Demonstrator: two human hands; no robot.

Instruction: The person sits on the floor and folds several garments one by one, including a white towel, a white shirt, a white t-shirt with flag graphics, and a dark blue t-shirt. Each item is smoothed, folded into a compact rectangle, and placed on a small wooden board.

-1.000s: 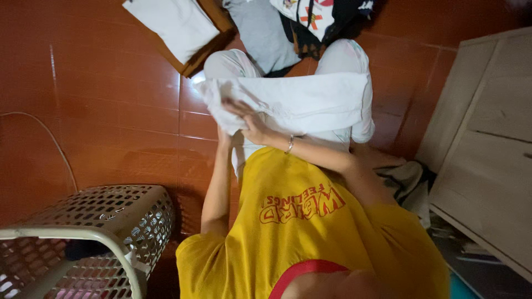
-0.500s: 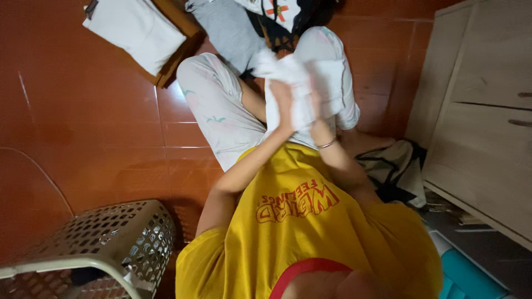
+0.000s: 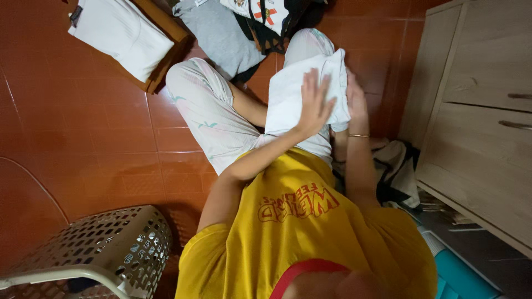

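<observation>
I sit on the red tiled floor in pale patterned trousers, with a folded white cloth (image 3: pixel 288 99) lying on my right thigh. My left hand (image 3: pixel 315 105) lies flat on top of the cloth, fingers spread, pressing it down. My right hand (image 3: pixel 356 99), a thin bangle on its wrist, is at the cloth's right edge, where a fold of cloth covers part of the palm. My yellow shirt fills the lower middle of the view.
A beige perforated laundry basket (image 3: pixel 111 243) stands at lower left. A folded white garment (image 3: pixel 119 36) rests on a wooden board at top left, with a grey garment (image 3: pixel 221 33) and printed clothes (image 3: pixel 266 16) beside it. A wooden drawer cabinet (image 3: pixel 476 111) is on the right, with crumpled cloth (image 3: pixel 396 171) at its foot.
The white cloth, spread wide across my lap a second ago, was gathered up between both hands and now lies folded narrow on my right thigh. My left hand has flattened onto it.
</observation>
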